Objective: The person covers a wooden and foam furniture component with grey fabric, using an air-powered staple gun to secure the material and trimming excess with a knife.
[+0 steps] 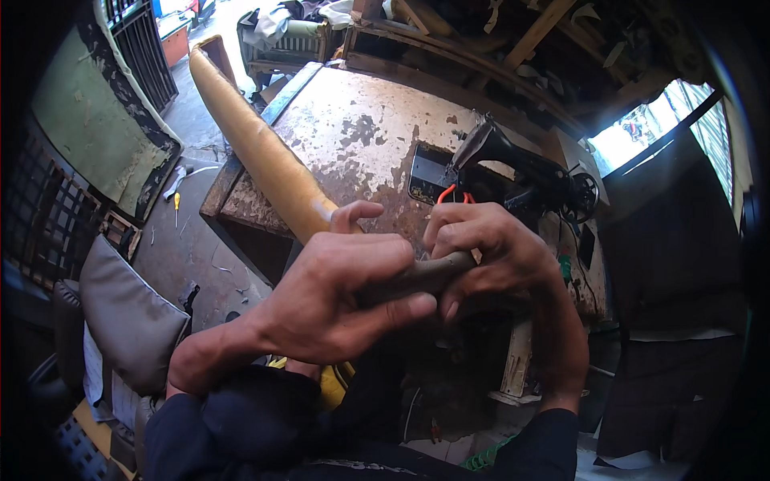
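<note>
My left hand [337, 297] grips a grey-brown padded edge [413, 276], its thumb stretched along the near side and one finger raised and bent above. My right hand [489, 256] pinches the same piece at its right end, fingers curled over it. A long mustard-yellow upholstered piece [257, 152] runs from behind my hands toward the upper left; whether it joins the grey piece is hidden. Just beyond my right hand stands a black sewing machine [529, 180], with orange-handled cutters [449, 192] beside it.
A scuffed worktable [345, 108] carries the machine. Grey cushions [132, 313] and a green panel [96, 136] stand at the left. A yellow-handled screwdriver [176, 207] lies on the floor. Wooden furniture frames [497, 52] are piled behind the table. A dark panel [666, 256] stands at the right.
</note>
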Tool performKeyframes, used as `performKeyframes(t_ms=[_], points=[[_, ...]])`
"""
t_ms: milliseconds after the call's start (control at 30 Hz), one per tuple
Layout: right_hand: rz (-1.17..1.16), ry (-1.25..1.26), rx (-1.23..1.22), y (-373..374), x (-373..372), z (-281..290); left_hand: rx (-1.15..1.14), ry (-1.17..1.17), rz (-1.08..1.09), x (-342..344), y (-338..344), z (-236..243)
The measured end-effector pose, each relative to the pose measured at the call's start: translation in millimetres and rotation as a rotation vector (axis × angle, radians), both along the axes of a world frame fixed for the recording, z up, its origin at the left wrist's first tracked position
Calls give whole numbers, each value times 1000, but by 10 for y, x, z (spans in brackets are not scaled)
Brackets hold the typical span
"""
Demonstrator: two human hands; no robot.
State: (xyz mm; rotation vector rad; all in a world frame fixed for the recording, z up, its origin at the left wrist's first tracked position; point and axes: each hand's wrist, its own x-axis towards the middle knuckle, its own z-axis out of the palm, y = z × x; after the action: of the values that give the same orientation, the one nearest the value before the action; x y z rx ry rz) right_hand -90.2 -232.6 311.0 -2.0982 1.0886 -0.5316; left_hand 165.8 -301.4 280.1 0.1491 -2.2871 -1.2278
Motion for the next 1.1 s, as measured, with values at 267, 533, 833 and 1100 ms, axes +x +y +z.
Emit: performKeyframes(t_ms=[267, 533, 833, 1100], points=[[73, -368, 162, 38, 126, -339, 267, 131, 160, 9, 42, -108], [-217, -469, -130, 79, 372, -556, -340, 310, 234, -35, -193, -311], [-375, -244, 244, -1, 547, -247, -230, 452, 123, 204, -143, -468], [-499, -332, 580, -14, 730, -311, -279, 334, 173, 459, -35, -383]])
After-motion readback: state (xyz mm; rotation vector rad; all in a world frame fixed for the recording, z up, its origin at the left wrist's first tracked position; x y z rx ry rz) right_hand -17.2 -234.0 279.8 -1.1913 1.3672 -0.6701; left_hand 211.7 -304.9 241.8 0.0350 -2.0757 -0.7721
